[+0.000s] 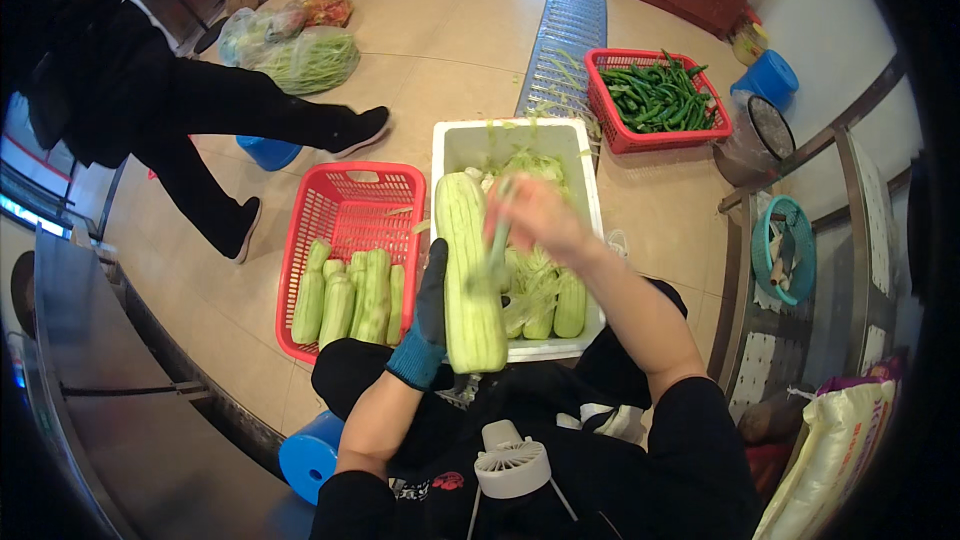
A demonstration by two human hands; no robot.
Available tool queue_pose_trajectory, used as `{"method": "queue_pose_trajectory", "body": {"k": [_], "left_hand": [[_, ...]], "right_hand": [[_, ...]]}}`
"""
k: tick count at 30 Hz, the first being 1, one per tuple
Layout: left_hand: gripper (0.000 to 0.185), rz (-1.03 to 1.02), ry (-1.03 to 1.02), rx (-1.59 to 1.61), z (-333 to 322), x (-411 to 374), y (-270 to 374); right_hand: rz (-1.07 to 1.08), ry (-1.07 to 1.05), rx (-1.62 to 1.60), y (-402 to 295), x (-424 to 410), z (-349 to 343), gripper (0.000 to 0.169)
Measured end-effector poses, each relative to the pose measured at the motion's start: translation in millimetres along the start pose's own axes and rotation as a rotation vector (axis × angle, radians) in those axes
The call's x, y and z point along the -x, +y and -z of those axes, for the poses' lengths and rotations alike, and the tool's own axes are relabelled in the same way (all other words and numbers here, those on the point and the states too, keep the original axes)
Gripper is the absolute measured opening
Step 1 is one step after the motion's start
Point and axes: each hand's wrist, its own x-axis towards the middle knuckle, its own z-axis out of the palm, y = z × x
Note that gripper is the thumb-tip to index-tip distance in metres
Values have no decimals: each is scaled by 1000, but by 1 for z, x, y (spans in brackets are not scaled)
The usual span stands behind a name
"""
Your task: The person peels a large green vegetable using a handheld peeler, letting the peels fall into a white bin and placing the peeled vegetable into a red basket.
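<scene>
A long pale-green gourd (472, 292), mostly peeled, leans over the near edge of a white foam box (442, 154). My left hand (427, 315), in a dark glove with a blue cuff, grips it from the left side. My bare right hand (540, 217) holds a pale-green peeler (495, 259) against the gourd's right side; both are blurred by motion. Shreds of peel (536, 165) and several green gourds (570, 307) lie in the box, partly covered by my arm. To the left, a red plastic basket (360, 221) holds several peeled gourds (371, 292).
A person in black trousers (240, 97) strides at the left. Beyond the box, a red basket (652, 141) of green chillies (660, 94) stands beside a metal drain grate (570, 22). Bagged vegetables (307, 56) lie on the floor. A metal rack (847, 165) borders the right.
</scene>
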Motion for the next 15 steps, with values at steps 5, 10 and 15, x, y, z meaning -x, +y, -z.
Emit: {"method": "queue_pose_trajectory", "body": {"k": [5,10,15], "left_hand": [[67,92,42,5,-14,11,0],[58,184,34,-10,-18,15,-7],[56,125,74,-105,-17,18,-3]], "right_hand": [[309,415,24,-31,-26,42,9],[253,502,191,-16,-36,46,12],[243,358,-170,-22,-34,47,13]]}}
